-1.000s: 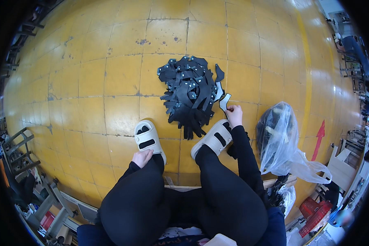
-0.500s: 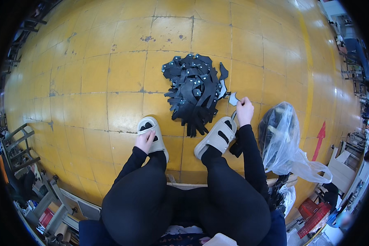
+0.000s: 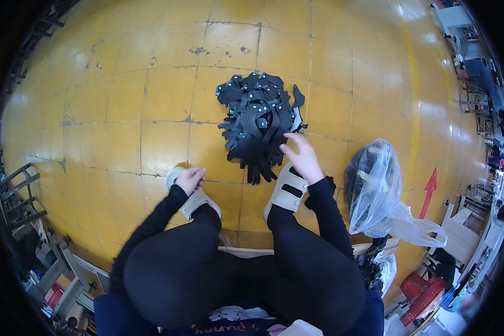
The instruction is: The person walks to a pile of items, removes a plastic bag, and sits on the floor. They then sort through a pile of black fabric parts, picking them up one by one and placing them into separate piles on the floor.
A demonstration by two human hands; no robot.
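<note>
A heap of black flat cut pieces (image 3: 257,117), several with small white tags, lies on the floor in front of my feet. At its right edge, a black piece with a pale face (image 3: 297,117) sticks out. My right hand (image 3: 302,158) reaches to the lower right side of the heap, fingers apart, holding nothing visible. Above my left slipper (image 3: 199,201), my left hand (image 3: 190,180) is closed with its fingers curled; whatever it may hold is hidden. My right slipper (image 3: 287,191) is just below the heap. Beside it, partly behind my right forearm, some black material (image 3: 330,185) shows.
A clear plastic bag (image 3: 375,185) with dark contents stands to my right. Farther right are a red floor arrow (image 3: 428,193) and a red crate (image 3: 425,294). A metal frame (image 3: 19,196) stands at the left on the yellow tiled floor (image 3: 117,101).
My right hand has moved left to the heap and opened; the small pale-faced piece it held is no longer in it. My left hand has shifted slightly left and up; my left foot has turned outward.
</note>
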